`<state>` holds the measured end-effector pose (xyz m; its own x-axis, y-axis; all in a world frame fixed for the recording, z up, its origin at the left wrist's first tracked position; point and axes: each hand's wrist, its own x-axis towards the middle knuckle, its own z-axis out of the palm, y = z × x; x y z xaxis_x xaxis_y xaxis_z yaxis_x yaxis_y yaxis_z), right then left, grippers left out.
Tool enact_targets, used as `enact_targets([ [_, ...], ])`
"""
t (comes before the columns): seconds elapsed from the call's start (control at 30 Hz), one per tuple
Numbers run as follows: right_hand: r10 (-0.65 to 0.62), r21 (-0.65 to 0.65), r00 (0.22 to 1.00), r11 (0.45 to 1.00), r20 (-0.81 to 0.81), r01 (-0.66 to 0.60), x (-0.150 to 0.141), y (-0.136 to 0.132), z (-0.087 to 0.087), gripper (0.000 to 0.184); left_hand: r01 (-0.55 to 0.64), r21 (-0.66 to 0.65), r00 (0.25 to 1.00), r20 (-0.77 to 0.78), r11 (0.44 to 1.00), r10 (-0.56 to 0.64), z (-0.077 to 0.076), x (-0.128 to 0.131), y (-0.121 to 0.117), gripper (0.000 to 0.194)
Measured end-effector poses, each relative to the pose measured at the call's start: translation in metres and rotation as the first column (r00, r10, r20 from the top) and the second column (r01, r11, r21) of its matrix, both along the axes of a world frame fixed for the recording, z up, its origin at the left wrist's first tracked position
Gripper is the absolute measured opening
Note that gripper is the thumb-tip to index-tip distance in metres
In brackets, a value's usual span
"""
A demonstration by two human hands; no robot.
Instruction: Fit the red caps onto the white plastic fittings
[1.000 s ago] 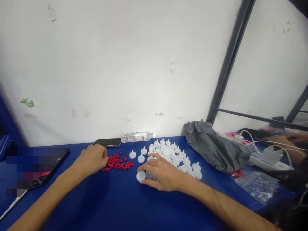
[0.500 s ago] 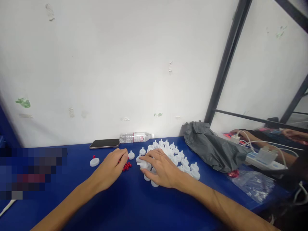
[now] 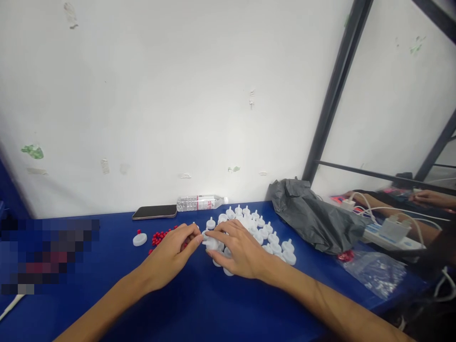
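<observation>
Blue bench (image 3: 206, 304) top fills the lower view, backed by a white wall (image 3: 171, 95). Nearest are two bare forearms reaching in from the lower corners. On the left hand (image 3: 174, 252), thumb and index finger are pressed together at the tips; whether anything sits between them cannot be told. Just beside it, the right hand (image 3: 244, 249) has its grip curled around a white spouted cap (image 3: 213, 244), tilted so the spout points left toward the other hand. Small red caps (image 3: 161, 235) lie scattered behind the left hand, and farther left stands a white spouted cap topped with red (image 3: 140, 238). Many more white spouted caps (image 3: 265, 231) crowd behind the right hand, most with spouts up. Toward the right lie a clear plastic bag (image 3: 375, 271) and a crumpled dark grey bag (image 3: 317, 218). Along the wall rest a smartphone (image 3: 154, 212) and a clear plastic bottle (image 3: 200, 203) on its side.
</observation>
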<state>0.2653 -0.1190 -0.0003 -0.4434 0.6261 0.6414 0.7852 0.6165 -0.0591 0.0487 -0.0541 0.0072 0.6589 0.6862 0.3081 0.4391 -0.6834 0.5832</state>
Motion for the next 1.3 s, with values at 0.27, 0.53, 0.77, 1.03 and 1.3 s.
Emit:
enact_targets([
  [0.27, -0.067, -0.016, 0.998, 0.998, -0.010, 0.067, -0.0008, 0.0012, -0.0033, 0.037, 0.000, -0.003, 1.000, 0.024, 1.000, 0.000, 0.0029, 0.0012, -0.0041, 0.032],
  [0.53, -0.068, -0.057, 0.998, 0.996, -0.008, 0.067, -0.0006, 0.0007, -0.0024, 0.038, -0.030, 0.066, 0.999, -0.010, 0.997, 0.031, -0.0041, 0.0002, -0.0003, 0.027],
  [0.77, -0.106, -0.052, 0.994, 0.993, -0.012, 0.106, -0.0004, 0.0008, -0.0020, 0.037, -0.069, 0.083, 0.998, 0.003, 0.994, 0.069, -0.0003, 0.0006, -0.0014, 0.027],
  [1.03, -0.085, -0.058, 0.996, 0.995, 0.020, 0.086, 0.0017, 0.0040, -0.0066, 0.038, -0.017, 0.114, 1.000, -0.016, 0.993, 0.019, -0.0046, 0.0005, -0.0011, 0.023],
  [1.3, -0.034, -0.021, 0.999, 0.999, -0.028, 0.034, 0.0051, 0.0034, -0.0020, 0.036, -0.027, 0.234, 0.999, -0.036, 0.972, 0.037, -0.0064, -0.0012, 0.0001, 0.021],
])
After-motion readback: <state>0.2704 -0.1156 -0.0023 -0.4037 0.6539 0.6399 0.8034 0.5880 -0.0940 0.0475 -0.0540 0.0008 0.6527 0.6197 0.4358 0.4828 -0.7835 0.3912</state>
